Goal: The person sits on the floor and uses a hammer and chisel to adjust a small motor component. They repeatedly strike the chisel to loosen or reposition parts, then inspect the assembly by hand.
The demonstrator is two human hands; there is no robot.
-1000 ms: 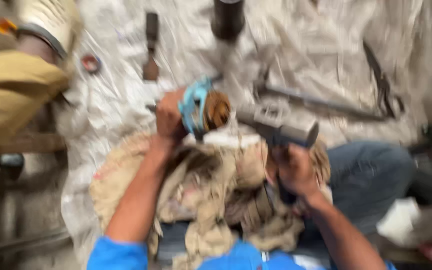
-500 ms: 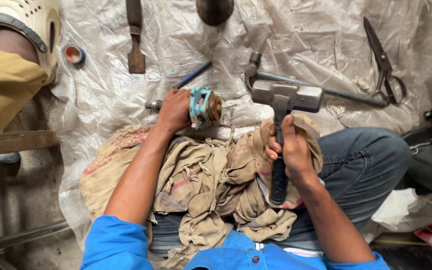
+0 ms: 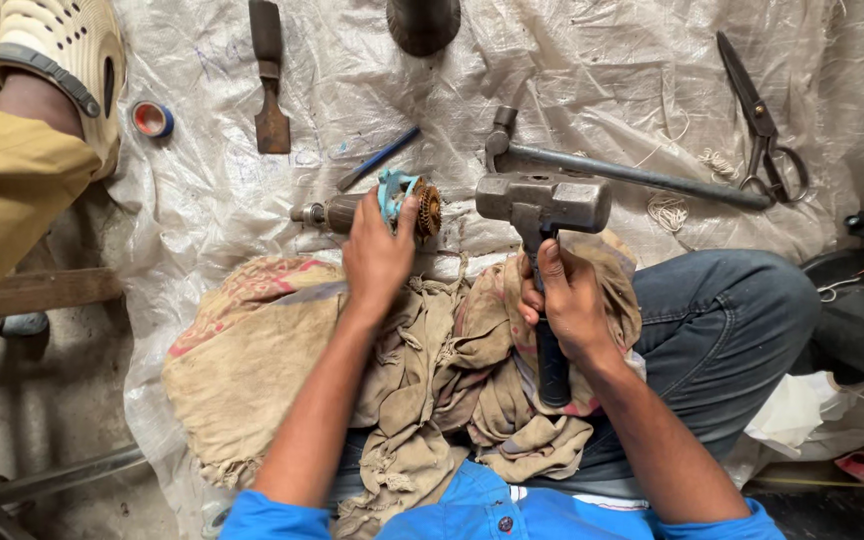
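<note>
Left hand point(image 3: 377, 255): closed around the rotor point(image 3: 372, 208), which lies on the sheet point(image 3: 592, 60) just beyond the rags point(image 3: 282, 350).
Right hand point(image 3: 567, 300): gripping the hammer point(image 3: 544, 205) handle, head raised just right of the rotor.
Far: chisel point(image 3: 270, 80), tape roll point(image 3: 152, 118) left; scissors point(image 3: 764, 125), long bar point(image 3: 632, 172) right.

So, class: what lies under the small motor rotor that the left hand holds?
Under the rotor gripped by the left hand is a crumpled white plastic sheet. A brownish rag lies nearer the person. What lies under sheet and rag is covered.
</note>
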